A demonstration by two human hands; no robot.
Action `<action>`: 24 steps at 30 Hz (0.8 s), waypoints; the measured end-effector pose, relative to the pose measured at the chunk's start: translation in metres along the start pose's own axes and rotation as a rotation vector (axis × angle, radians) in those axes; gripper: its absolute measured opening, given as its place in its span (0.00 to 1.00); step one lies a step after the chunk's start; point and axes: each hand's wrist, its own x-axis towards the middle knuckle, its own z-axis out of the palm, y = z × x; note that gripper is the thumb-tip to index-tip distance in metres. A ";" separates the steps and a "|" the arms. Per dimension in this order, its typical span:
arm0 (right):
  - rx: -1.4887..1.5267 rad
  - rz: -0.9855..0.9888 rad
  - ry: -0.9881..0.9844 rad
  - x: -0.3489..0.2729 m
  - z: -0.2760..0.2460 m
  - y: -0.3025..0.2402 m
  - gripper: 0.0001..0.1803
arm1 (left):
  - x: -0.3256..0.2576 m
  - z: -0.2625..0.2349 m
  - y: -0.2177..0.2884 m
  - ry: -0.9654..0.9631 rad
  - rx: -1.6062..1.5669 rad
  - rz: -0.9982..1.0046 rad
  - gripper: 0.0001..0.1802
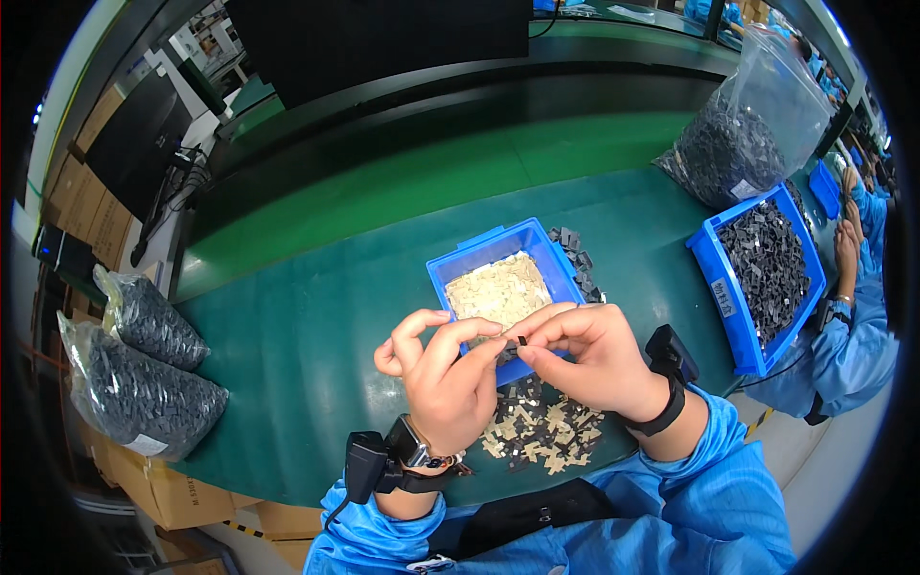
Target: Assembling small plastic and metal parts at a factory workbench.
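My left hand (448,379) and my right hand (596,356) meet over the near edge of a blue bin (443,273). Between the right thumb and forefinger is a small black piece (521,340). The left thumb and forefinger are pinched close beside it; what they grip is too small to make out. Many flat cream pieces (498,290) fill the bin. Just below my hands, a loose pile of mixed cream and black pieces (546,429) lies on the green table. More dark pieces (572,251) are heaped against the bin's right side.
A larger blue bin (714,287) of black pieces stands at the right, with a clear bag (724,144) of dark pieces behind it. Two filled bags (144,393) lie at the left edge. A co-worker's arm (848,287) is at far right. A dark screen (383,43) stands behind.
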 end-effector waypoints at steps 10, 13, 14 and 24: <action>-0.042 0.006 -0.018 0.002 -0.002 -0.001 0.03 | 0.002 -0.003 0.002 -0.024 0.030 0.035 0.14; -0.031 0.020 -0.013 0.002 -0.001 -0.002 0.03 | 0.001 -0.003 0.002 -0.023 0.025 0.030 0.14; -0.025 0.030 -0.010 0.002 -0.001 -0.003 0.03 | 0.001 -0.003 0.002 -0.023 0.025 0.031 0.14; -0.083 -0.010 -0.020 0.002 -0.003 -0.003 0.02 | 0.000 -0.001 0.001 -0.016 0.002 0.010 0.13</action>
